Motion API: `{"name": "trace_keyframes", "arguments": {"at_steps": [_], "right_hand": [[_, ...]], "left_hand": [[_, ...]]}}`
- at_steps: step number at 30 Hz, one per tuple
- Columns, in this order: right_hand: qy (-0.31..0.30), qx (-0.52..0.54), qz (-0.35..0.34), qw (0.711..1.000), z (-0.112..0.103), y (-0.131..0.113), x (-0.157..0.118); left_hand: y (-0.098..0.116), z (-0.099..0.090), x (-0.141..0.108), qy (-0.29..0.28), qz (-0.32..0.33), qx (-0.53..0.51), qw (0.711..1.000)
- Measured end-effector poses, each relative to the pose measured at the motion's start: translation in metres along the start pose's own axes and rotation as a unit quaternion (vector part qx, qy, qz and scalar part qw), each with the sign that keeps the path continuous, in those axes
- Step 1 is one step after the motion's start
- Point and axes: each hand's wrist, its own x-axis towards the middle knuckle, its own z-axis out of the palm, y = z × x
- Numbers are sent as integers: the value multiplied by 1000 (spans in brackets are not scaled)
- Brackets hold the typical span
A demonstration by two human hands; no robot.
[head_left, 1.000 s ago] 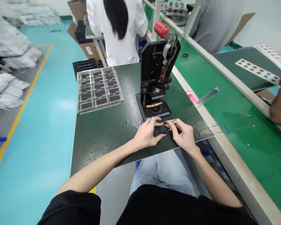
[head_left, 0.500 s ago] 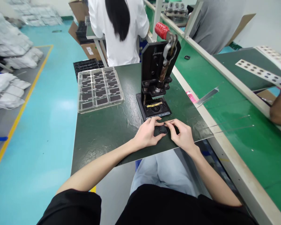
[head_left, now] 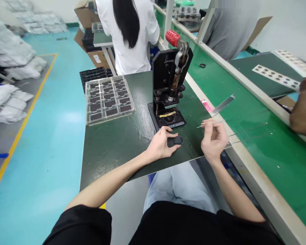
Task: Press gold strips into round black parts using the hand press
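Left hand point(head_left: 160, 144) sits on a black round part point(head_left: 177, 140) on the dark green worktop point(head_left: 112, 149), fingers point(head_left: 165, 131) curled over its flat tail and holding it down, round end sticking out past the fingertips. Right hand point(head_left: 214, 141) is raised off the worktop, just over its front edge, fingers point(head_left: 209, 124) pinched narrow on a thin metal pin point(head_left: 211, 123). Black part is just in front of the base of a hand press point(head_left: 167, 117) with a red handle point(head_left: 172, 38); nothing sits between them. Left of the press is a clear tray point(head_left: 108, 100) of black pieces. Right of the worktop, on the green bench point(head_left: 244, 102), lie a bundle of metal pins point(head_left: 223, 104) and loose pins. Co-worker's hand point(head_left: 304, 105) is cut off at the right edge; another co-worker in a white coat point(head_left: 127, 34) stands beyond the press. Left hand hides part of the black part; pin ends are hard to make out.
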Motion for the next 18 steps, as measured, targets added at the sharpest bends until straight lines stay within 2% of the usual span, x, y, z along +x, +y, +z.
{"name": "trace_keyframes", "arguments": {"at_steps": [2, 5, 7, 10, 13, 16, 18], "right_hand": [[-41, 10, -15, 999, -9, -2, 1], [-158, 10, 12, 987, -22, -5, -4], [-239, -12, 26, 971, -25, -6, -7], [-344, -46, 9, 938, -24, -2, -6], [-421, -77, -29, 904, -20, 7, 1], [-473, -82, -52, 876, -16, 16, 9], [-484, -71, -57, 870, -15, 19, 11]], "left_hand": [[0, -1, 0, -3, 2, -9, 1000], [3, -3, -1, -6, 13, -30, 999], [8, -6, -1, 11, 25, -57, 998], [16, -10, 1, 93, 33, -96, 991], [18, -14, 5, 181, 6, -130, 975], [13, -17, 10, 222, -45, -175, 958], [7, -20, 14, 236, -78, -201, 947]]}}
